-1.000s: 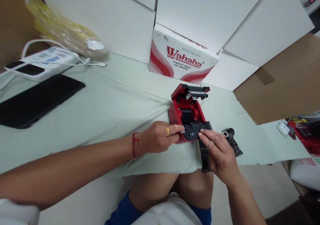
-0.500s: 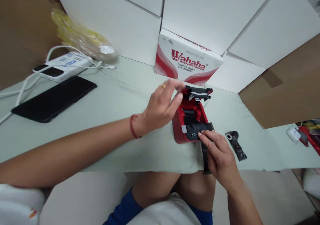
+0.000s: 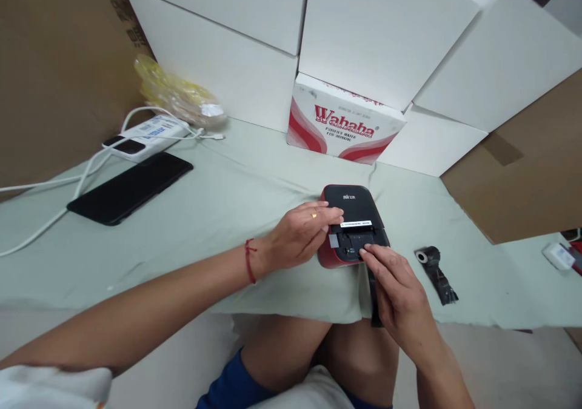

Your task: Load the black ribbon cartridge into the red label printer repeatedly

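A red and black label printer (image 3: 348, 206) stands near the table's front edge with its black lid down. My left hand (image 3: 304, 230) lies across the lid's left side, fingers stretched out and touching the top and edge. At the printer's front, my right hand (image 3: 398, 282) has its fingertips pressed together on the black front lip, its thumb mostly hidden. From under these fingers a black ribbon strip (image 3: 374, 303) hangs over the table edge. To the right lies a small roll of black ribbon (image 3: 436, 272) with a pale core, partly unwound.
A Wahaha water box (image 3: 343, 124) leans against white cartons (image 3: 377, 33) behind the printer. At left lie a black phone (image 3: 131, 188), a white power strip (image 3: 145, 136) with cables, and a crumpled plastic bag (image 3: 182, 97). A brown carton (image 3: 518, 179) bounds the right side.
The printer's lid, raised before, is now down. My left hand has moved down with it and rests on top. My right hand stays at the printer's front. The view has shifted slightly.
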`<action>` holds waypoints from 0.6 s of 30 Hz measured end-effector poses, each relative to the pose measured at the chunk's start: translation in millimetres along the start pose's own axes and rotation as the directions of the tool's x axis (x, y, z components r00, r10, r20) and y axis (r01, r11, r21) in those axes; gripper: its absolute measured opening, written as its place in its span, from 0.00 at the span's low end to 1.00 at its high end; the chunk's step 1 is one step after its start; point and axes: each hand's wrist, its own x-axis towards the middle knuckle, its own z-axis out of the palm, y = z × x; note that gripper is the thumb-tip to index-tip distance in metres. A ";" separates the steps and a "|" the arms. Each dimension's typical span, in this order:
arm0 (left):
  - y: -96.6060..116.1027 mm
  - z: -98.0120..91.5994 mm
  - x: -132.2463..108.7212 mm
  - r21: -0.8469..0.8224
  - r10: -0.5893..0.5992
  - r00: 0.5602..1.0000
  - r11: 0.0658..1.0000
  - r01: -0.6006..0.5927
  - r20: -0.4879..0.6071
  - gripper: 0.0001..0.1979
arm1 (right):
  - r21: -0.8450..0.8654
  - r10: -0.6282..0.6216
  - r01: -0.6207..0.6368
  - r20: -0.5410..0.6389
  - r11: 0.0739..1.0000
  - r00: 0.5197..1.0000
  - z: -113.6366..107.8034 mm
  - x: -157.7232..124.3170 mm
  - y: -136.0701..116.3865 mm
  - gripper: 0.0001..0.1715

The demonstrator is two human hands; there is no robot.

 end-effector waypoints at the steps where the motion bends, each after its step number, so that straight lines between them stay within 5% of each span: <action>1: -1.3 3.8 -3.6 0.023 0.019 1.000 1.000 -0.019 -0.019 0.19 | 0.003 0.001 -0.001 -0.007 1.000 1.000 0.4 0.4 0.0 0.40; 8: -0.3 12.4 -3.6 0.063 -0.009 0.994 0.998 0.015 -0.104 0.21 | 0.006 0.015 -0.015 -0.056 1.000 0.998 2.3 7.7 -0.5 0.34; 11: 6.4 7.8 -4.8 0.073 0.065 0.987 0.996 -0.055 -0.146 0.20 | 0.004 0.025 -0.024 -0.077 1.000 0.997 3.5 10.3 -0.3 0.31; 15: 15.2 -0.7 -11.9 0.205 0.258 0.964 0.949 -0.240 -0.066 0.15 | -0.007 0.029 -0.030 -0.082 1.000 0.996 4.9 10.0 0.1 0.31; 18: 18.1 -1.9 -15.0 0.231 0.229 0.973 0.948 -0.218 -0.023 0.15 | 0.001 0.036 -0.036 -0.068 0.999 0.997 3.5 9.0 0.5 0.32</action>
